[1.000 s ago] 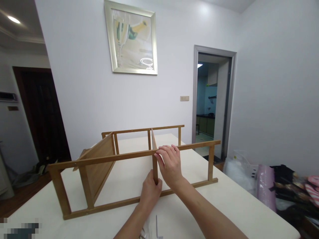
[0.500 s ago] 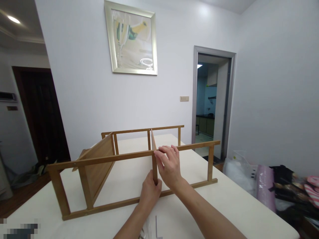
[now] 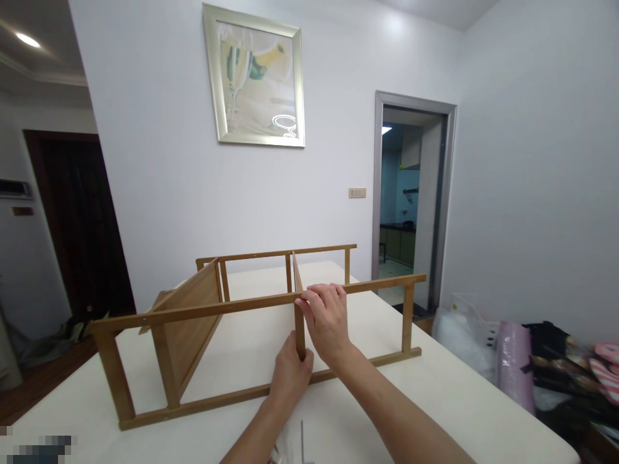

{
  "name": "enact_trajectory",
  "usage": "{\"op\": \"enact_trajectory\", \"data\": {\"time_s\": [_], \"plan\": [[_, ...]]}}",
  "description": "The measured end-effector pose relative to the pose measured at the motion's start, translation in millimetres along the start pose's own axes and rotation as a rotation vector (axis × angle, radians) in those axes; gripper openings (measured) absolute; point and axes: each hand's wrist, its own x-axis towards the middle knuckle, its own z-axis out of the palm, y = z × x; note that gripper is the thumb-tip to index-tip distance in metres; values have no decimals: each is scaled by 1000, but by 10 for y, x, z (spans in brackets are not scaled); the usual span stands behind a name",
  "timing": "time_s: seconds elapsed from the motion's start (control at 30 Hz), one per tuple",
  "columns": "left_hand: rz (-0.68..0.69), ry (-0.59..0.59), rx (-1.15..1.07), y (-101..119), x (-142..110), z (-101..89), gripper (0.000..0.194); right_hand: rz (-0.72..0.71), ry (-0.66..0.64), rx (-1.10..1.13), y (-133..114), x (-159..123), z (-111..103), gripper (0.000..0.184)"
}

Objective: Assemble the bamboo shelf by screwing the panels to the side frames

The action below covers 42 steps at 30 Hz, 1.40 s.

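A bamboo shelf frame (image 3: 159,316) lies on its side on the white table (image 3: 464,399). One shelf panel (image 3: 191,322) is fitted at the left, and a second panel (image 3: 298,322) stands on edge in the middle. My left hand (image 3: 290,374) is closed round the lower near edge of that middle panel. My right hand (image 3: 326,316) rests over the near top rail where the panel meets it, fingers curled on the joint; whether they pinch a small part is hidden.
A thin metal hex key (image 3: 303,444) and a plastic bag lie at the table's near edge. At the right stand a clear bag (image 3: 459,328), a purple roll (image 3: 515,367) and dark clutter. A doorway (image 3: 409,200) and a framed picture (image 3: 256,77) are behind.
My right hand's fingers have curled a little tighter on the rail joint. The frame and my left hand stay put.
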Motion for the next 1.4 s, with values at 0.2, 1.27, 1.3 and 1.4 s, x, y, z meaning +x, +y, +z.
{"op": "enact_trajectory", "data": {"time_s": [0.2, 1.27, 1.3, 1.4], "plan": [[10, 21, -19, 7, 2, 4, 34, 0, 7, 85, -5, -14, -25, 14], [25, 18, 16, 20, 6, -10, 23, -155, -51, -99, 18, 31, -41, 9], [22, 17, 13, 23, 7, -9, 22, -163, -75, -132, 19, 29, -34, 9], [4, 8, 0, 37, 9, -11, 19, -176, -151, -237, 15, 30, -11, 12]]}}
